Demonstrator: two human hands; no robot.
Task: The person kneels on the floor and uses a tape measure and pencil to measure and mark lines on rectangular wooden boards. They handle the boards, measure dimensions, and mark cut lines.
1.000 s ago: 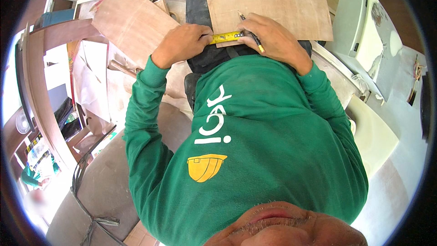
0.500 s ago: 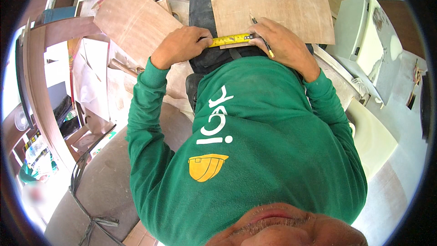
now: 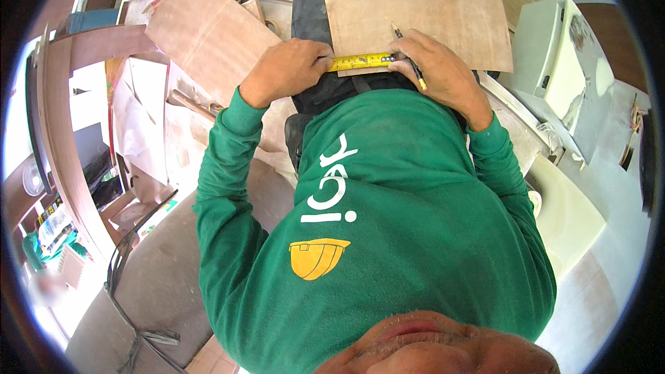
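Note:
A yellow tape measure blade stretches between my two hands, across the near edge of a plywood sheet that rests over my lap. My left hand is closed, thumb and fingers pinching the blade's left end at the sheet's left corner. With its fingertips, my right hand grips the blade's right end, where dark marks or a metal tip show. A pencil is also tucked between the right hand's fingers, its point toward the board. The tape's case cannot be made out.
Another plywood piece lies slanted at the left, close to my left hand. A pale cabinet-like box stands at the right. A wooden frame is at far left, and a grey-brown cushioned surface with a dark cord lies beside me.
Both hands and the tape blade have shifted slightly right and nearer in the view. The blade now lies over the sheet's near edge, still held at both ends.

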